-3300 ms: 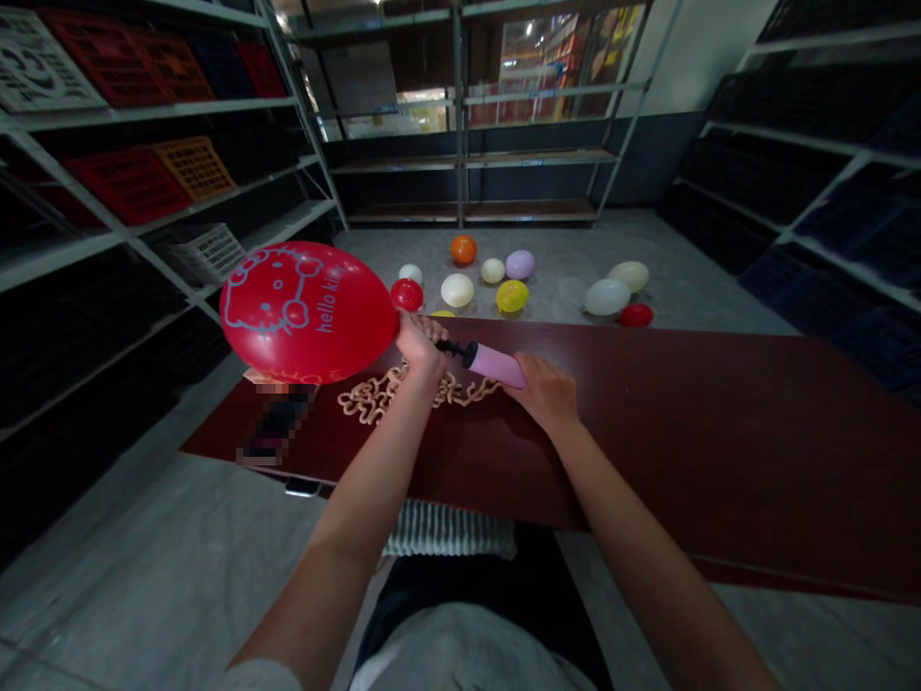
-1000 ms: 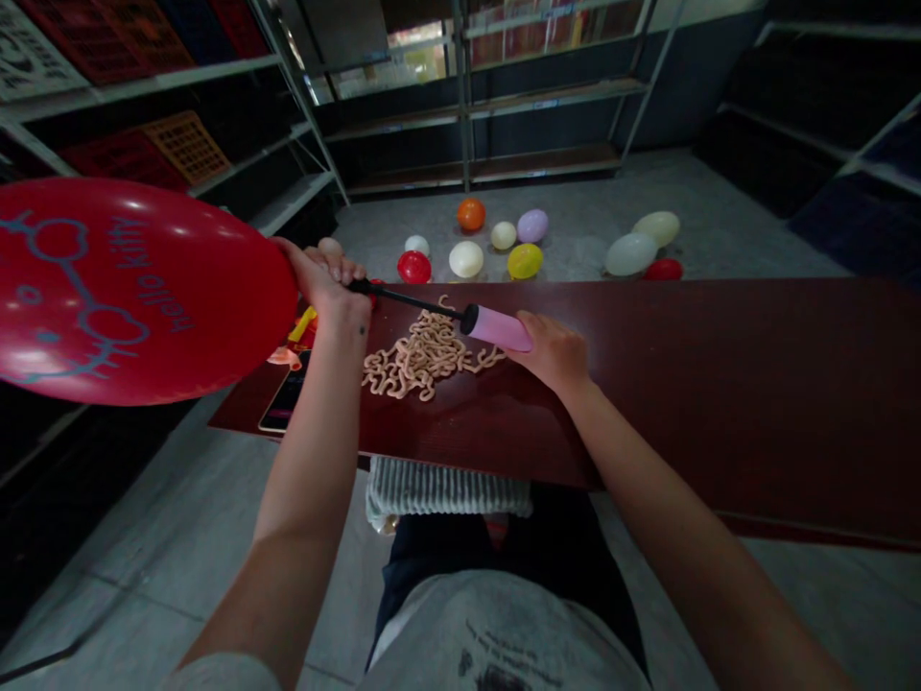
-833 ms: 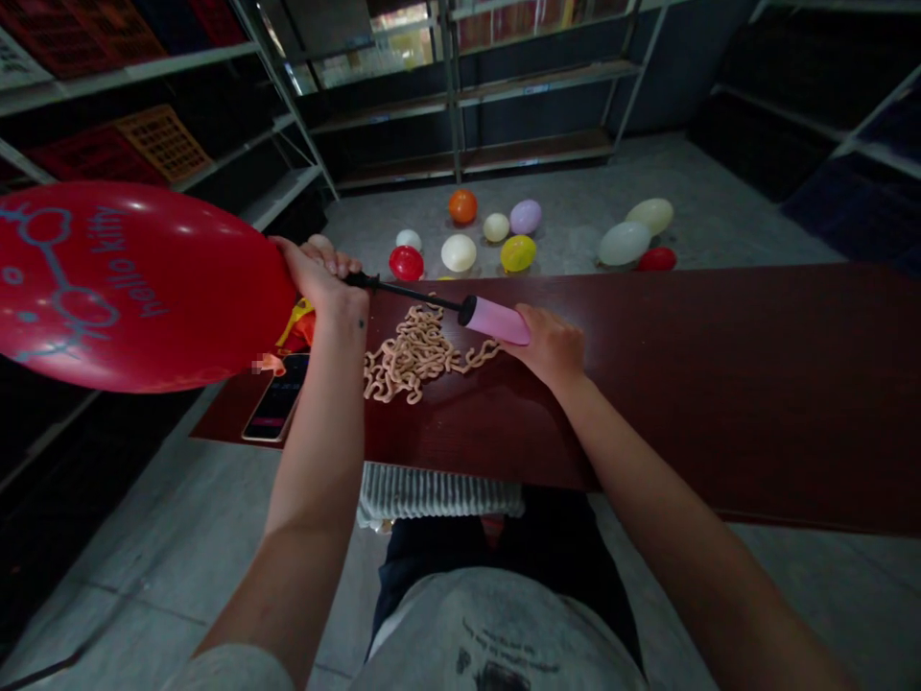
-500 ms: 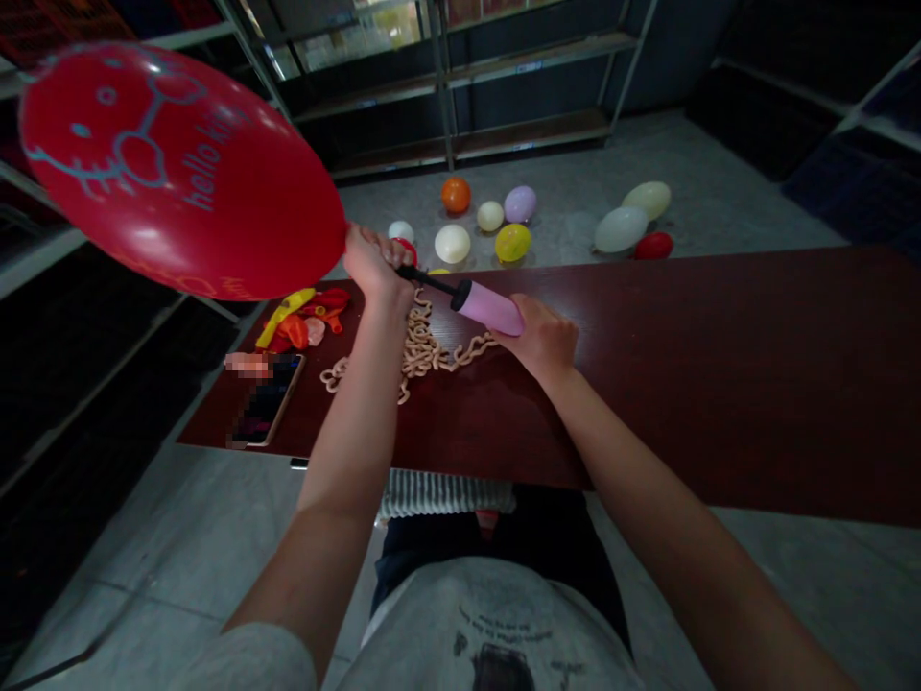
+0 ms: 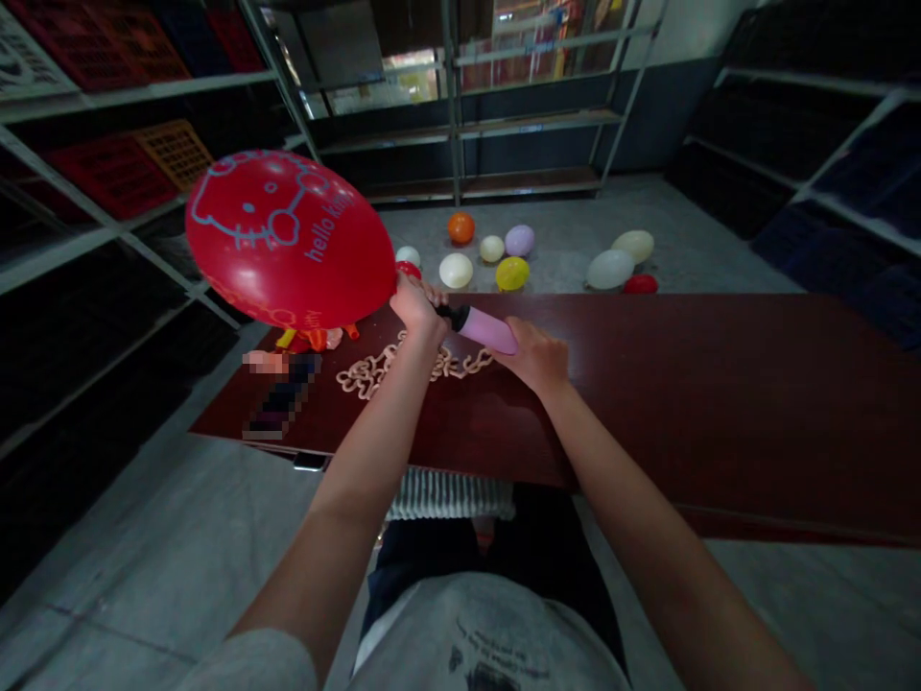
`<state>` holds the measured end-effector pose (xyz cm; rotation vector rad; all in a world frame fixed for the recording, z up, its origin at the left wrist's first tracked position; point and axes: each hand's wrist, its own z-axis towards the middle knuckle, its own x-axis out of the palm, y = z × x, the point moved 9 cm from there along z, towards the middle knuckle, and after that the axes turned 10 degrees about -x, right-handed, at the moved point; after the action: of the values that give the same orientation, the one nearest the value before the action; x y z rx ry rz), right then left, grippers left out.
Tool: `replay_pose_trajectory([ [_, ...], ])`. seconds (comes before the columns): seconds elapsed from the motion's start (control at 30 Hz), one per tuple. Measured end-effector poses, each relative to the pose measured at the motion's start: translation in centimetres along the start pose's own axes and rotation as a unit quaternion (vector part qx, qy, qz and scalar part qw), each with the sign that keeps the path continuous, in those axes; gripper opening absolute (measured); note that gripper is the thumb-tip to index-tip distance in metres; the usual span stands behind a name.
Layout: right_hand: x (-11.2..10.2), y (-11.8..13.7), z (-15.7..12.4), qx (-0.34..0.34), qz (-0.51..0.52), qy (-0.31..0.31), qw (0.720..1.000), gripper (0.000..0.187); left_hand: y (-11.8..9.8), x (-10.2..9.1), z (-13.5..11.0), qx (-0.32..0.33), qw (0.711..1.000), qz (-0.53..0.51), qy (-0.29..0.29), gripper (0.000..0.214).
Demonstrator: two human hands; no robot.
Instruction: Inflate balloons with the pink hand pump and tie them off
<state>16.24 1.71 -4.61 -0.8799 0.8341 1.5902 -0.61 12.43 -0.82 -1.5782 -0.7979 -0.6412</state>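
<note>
Red and glossy, the inflated balloon [image 5: 288,240] hangs in the air up and to the left of the left grip [image 5: 421,309], tilted so that its narrow end points down into that hand; its side carries a pale blue cartoon head and lettering that starts with "hello". The left grip is closed around the balloon's neck and the black end of a hand pump [image 5: 489,330], its fingers wrapped over so that the exact join is hidden. Just right of that hand, a short black part of the pump shows, then the pink barrel, sloping slightly down to the right. The right grip [image 5: 533,353] is curled round the barrel's far end, the fingers folded about it, and the two hands are near each other above the dark red-brown counter [image 5: 683,384]. Beneath the pump and the left forearm lies a heap of tan, curly loops [image 5: 366,374], partly covered by the arm. Below the balloon, on the counter's left part, are limp balloons [image 5: 313,340] in orange, red and yellow, with a dark pixelated object [image 5: 280,398] just in front of them. Beyond the counter, inflated balloons, among them an orange one [image 5: 461,227] and a yellow one [image 5: 512,274], lie on the grey floor.
</note>
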Motion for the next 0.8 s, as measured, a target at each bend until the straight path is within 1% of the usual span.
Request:
replay_pose_trajectory([
  [0.1,0.0,0.5,0.0,-0.021,-0.011,0.008,1.0,0.049,-1.5,-1.6,-0.3,0.03,0.999,-0.04,-0.022,0.046],
  [0.2,-0.1,0.9,-0.1,-0.038,-0.022,0.017,0.999,0.048,-3.3,-2.8,-0.3,0.04,0.998,-0.039,-0.04,0.048],
  [0.27,-0.1,1.1,-0.2,-0.046,-0.026,0.02,0.998,0.048,-4.9,-3.6,-0.3,0.047,0.997,-0.042,-0.046,0.048],
  [0.37,-0.1,1.4,-0.2,-0.055,-0.027,0.019,0.998,0.048,-7.4,-4.3,0.0,0.053,0.997,-0.045,-0.037,0.046],
  [0.47,-0.1,1.3,-0.2,-0.055,-0.022,0.015,0.998,0.048,-10.0,-4.6,0.2,0.066,0.997,-0.027,-0.034,0.046],
  [0.57,0.1,1.2,-0.1,-0.048,-0.012,0.01,0.999,0.049,-12.5,-4.1,-0.3,0.09,0.995,-0.01,-0.044,0.049],
  [0.63,0.1,1.0,0.0,-0.042,-0.004,0.007,0.999,0.05,-13.3,-2.8,-0.7,0.096,0.995,-0.001,-0.031,0.05],
  [0.7,0.2,0.7,0.1,-0.034,0.004,0.003,0.999,0.05,-13.4,-1.6,-1.0,0.102,0.994,0.002,-0.032,0.051],
  [0.8,0.1,-0.1,0.1,-0.015,0.01,-0.008,1.0,0.048,-12.5,0.3,-1.0,0.11,0.993,0.004,-0.035,0.051],
])
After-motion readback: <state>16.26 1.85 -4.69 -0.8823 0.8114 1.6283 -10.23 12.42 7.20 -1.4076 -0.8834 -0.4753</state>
